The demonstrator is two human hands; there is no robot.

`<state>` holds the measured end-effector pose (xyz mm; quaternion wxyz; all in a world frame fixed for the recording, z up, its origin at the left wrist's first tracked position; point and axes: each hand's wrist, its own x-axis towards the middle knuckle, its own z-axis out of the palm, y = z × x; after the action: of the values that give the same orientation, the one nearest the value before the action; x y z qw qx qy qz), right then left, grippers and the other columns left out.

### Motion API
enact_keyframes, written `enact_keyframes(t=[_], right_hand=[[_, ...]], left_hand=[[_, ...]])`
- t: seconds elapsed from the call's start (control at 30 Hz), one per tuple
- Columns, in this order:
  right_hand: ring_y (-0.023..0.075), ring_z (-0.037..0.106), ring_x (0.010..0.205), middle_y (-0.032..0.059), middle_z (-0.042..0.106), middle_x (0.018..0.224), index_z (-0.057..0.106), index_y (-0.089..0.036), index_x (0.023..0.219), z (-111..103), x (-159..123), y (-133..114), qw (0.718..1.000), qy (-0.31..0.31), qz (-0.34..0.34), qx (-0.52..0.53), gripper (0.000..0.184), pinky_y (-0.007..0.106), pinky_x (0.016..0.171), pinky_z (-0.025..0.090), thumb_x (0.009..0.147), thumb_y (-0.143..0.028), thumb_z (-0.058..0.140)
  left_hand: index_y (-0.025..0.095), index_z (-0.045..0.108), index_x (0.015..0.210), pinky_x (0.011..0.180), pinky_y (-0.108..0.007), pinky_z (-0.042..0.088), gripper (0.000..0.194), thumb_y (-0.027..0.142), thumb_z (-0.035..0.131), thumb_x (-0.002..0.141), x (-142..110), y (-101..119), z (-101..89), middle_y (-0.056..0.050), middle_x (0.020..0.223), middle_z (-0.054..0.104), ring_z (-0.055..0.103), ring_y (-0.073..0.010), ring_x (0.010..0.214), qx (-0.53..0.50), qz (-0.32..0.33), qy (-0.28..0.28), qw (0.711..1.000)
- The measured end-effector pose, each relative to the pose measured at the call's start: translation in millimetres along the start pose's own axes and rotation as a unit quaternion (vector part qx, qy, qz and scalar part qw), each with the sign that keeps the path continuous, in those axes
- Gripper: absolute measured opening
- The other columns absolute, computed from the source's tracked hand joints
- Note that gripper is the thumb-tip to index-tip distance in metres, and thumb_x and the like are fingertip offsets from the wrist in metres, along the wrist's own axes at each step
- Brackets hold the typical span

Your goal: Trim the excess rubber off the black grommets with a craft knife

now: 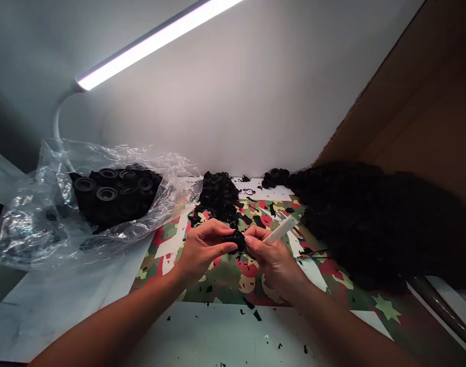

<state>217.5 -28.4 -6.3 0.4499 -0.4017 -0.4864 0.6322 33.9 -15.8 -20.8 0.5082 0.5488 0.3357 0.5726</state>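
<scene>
Between the thumb and fingers of my left hand (204, 245) is a small round black rubber part (236, 239), held above the patterned sheet. My right hand (273, 255) meets it from the other side, closed around a tool with a flat white handle (281, 230). The handle points up and to the right, out of the fist. The tool's working end is hidden by my right fingers and the part. Black scraps (217, 188) are heaped just beyond my hands.
A clear plastic bag (175, 176) with several ribbed black rubber parts (106, 193) lies at left. A large black heap (362, 219) fills the right, beside a cardboard panel (416, 112). A lit lamp (160, 43) hangs overhead. Trimmings dot the camouflage-patterned sheet (225, 285).
</scene>
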Motion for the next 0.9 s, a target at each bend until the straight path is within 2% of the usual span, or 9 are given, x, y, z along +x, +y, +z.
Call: enact_keyframes(t=[0.2,0.27,0.37,0.43,0.5,0.6,0.7,0.8,0.9], right_hand=[[0.0121,0.030,0.058,-0.0035,0.037,0.064,0.056,-0.020,0.072,-1,3,1,0.999,-0.001,0.013,-0.030,0.031,0.025,0.054,0.029,0.082,-0.047,0.067],[0.0129,0.032,0.058,-0.0017,0.041,0.064,0.057,-0.020,0.067,-3,6,-3,0.997,0.032,-0.024,-0.059,0.033,0.026,0.054,0.032,0.087,-0.047,0.059],[0.0171,0.046,0.068,0.0040,0.051,0.071,0.057,-0.021,0.061,-7,7,-13,0.986,0.089,-0.118,-0.082,0.046,0.029,0.063,0.042,0.095,-0.048,0.041],[0.0187,0.052,0.071,0.0059,0.057,0.075,0.063,-0.021,0.065,-9,4,-20,0.980,0.083,-0.151,-0.102,0.056,0.031,0.065,0.045,0.098,-0.054,0.031],[0.0181,0.054,0.065,0.0048,0.058,0.069,0.069,-0.022,0.073,-11,0,-23,0.979,0.057,-0.143,-0.133,0.063,0.031,0.062,0.047,0.100,-0.059,0.026],[0.0186,0.062,0.064,0.0028,0.064,0.067,0.072,-0.022,0.089,-12,-5,-24,0.974,0.022,-0.132,-0.181,0.044,0.032,0.064,0.051,0.095,-0.058,0.048],[0.0219,0.069,0.078,0.0062,0.073,0.089,0.069,-0.023,0.086,-13,-5,-21,0.959,0.007,-0.168,-0.228,0.021,0.034,0.069,0.055,0.086,-0.044,0.070],[0.0239,0.069,0.089,0.0079,0.075,0.100,0.066,-0.023,0.075,-16,-3,-17,0.932,-0.007,-0.211,-0.294,0.020,0.037,0.078,0.055,0.088,-0.037,0.068],[0.0249,0.069,0.095,0.0078,0.075,0.107,0.067,-0.023,0.076,-19,-2,-14,0.914,-0.031,-0.222,-0.338,0.017,0.041,0.086,0.054,0.090,-0.034,0.066]], left_hand=[[0.015,0.075,0.076,0.055,-0.023,0.050,0.014,0.027,0.083,0.073,0,5,-4.4,-0.003,0.070,0.065,0.060,-0.0127,0.062,0.122,0.069,-0.012,0.990],[0.015,0.076,0.076,0.053,-0.023,0.047,0.015,0.029,0.083,0.074,1,6,-6.8,-0.003,0.066,0.065,0.058,-0.0127,0.060,0.165,0.080,-0.018,0.983],[0.015,0.077,0.077,0.054,-0.024,0.045,0.016,0.031,0.080,0.078,2,5,-9.0,-0.004,0.067,0.067,0.058,-0.0137,0.061,0.208,0.077,-0.040,0.974],[0.016,0.077,0.078,0.056,-0.025,0.046,0.016,0.031,0.078,0.079,2,4,-9.5,-0.004,0.068,0.068,0.059,-0.0141,0.063,0.225,0.074,-0.053,0.970],[0.016,0.077,0.079,0.057,-0.025,0.045,0.015,0.031,0.077,0.080,2,5,-9.7,-0.004,0.069,0.068,0.059,-0.0142,0.064,0.238,0.071,-0.064,0.967],[0.017,0.077,0.081,0.057,-0.024,0.044,0.011,0.028,0.076,0.081,2,8,-10.0,-0.003,0.069,0.068,0.059,-0.0139,0.064,0.253,0.071,-0.076,0.962],[0.017,0.077,0.082,0.059,-0.025,0.044,0.008,0.025,0.075,0.082,2,11,-10.6,-0.003,0.070,0.069,0.059,-0.0137,0.064,0.265,0.072,-0.085,0.958],[0.017,0.077,0.082,0.060,-0.025,0.045,0.008,0.025,0.074,0.083,3,12,-11.6,-0.004,0.071,0.070,0.060,-0.0144,0.065,0.274,0.064,-0.085,0.956],[0.018,0.077,0.081,0.059,-0.025,0.044,0.008,0.025,0.073,0.083,3,11,-13.3,-0.003,0.070,0.069,0.059,-0.0145,0.064,0.283,0.059,-0.081,0.954]])
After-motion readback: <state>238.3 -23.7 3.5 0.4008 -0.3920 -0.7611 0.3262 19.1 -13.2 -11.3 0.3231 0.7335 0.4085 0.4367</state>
